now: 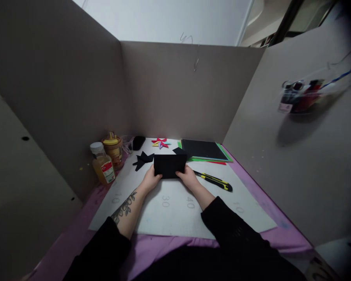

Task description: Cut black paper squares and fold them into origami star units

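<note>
A black rectangular piece of paper [170, 166] is held between my two hands above the white mat [155, 218]. My left hand [152, 178] grips its lower left corner, thumb on the front. At the lower right corner, my right hand [187, 175] pinches it the same way. Black folded paper pieces [143, 160] lie to the left, and another black piece [179, 150] shows just behind the held paper. A yellow and black cutter [215, 181] rests right of my right hand.
Behind are a multicoloured paper star [161, 143] and a stack of coloured sheets, black on top [204, 150]. A juice bottle [103, 164], a lidded cup [113, 150] and a black object [139, 143] stand or lie at left. Grey panels [190, 93] enclose the table; a holder [302, 97] hangs right.
</note>
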Demonstrator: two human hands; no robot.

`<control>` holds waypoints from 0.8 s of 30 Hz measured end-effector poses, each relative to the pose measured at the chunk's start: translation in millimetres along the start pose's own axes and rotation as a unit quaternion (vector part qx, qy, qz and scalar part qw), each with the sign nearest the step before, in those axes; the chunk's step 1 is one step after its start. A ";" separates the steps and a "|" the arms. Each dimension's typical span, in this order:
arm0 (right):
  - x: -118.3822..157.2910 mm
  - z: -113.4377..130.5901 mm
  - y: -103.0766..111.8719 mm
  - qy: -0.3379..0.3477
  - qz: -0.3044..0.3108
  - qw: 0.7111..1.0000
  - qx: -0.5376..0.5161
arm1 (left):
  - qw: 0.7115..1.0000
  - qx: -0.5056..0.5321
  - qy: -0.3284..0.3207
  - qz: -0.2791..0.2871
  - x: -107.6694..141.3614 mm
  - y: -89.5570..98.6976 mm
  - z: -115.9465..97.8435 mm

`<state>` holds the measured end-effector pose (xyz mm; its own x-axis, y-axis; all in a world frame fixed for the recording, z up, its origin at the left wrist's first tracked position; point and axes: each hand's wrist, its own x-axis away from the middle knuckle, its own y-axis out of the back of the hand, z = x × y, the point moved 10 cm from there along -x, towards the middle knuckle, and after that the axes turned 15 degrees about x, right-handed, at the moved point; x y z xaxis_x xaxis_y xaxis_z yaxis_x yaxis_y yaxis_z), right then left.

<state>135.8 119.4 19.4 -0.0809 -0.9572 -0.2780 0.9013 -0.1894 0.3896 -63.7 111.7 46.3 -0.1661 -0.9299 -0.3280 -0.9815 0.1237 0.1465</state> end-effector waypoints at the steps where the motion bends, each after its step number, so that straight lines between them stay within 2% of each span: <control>1: 0.6 -1.2 -1.5 -0.004 0.009 1.000 0.007 | 1.000 -0.004 0.010 0.009 -0.7 -0.1 3.6; 3: 1.7 -2.6 -2.7 -0.015 0.019 1.000 0.009 | 0.999 -0.019 0.032 0.018 -2.1 1.5 11.7; 6: 3.4 1.8 -1.6 -0.021 0.022 0.999 -0.030 | 0.999 -0.011 0.038 0.001 -2.7 6.3 15.3; 9: 6.5 15.0 -1.9 -0.002 0.026 0.995 -0.099 | 0.996 0.080 0.025 -0.016 1.0 3.8 7.3; 11: 9.1 22.1 1.1 0.009 0.007 0.992 -0.123 | 0.987 0.152 0.036 -0.021 5.8 -2.0 1.9; 14: 12.5 25.0 8.3 0.009 -0.037 0.993 -0.110 | 0.966 0.234 0.109 0.000 14.1 -16.0 3.6; 16: 13.2 24.3 8.9 0.004 -0.043 0.994 -0.102 | 0.953 0.267 0.137 0.028 17.6 -23.1 2.9; 21: 11.1 22.8 11.4 0.011 -0.052 0.994 -0.098 | 0.962 0.253 0.089 0.048 15.6 -17.1 -6.1; 24: 9.1 20.6 15.8 0.013 -0.073 0.993 -0.087 | 0.966 0.232 0.100 0.049 16.1 -17.6 -1.5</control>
<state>140.5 103.2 41.1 -0.2069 -0.9159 -0.3439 0.9411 -0.2824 0.1859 -48.9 94.1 39.9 -0.2849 -0.9481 -0.1410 -0.9064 0.3144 -0.2823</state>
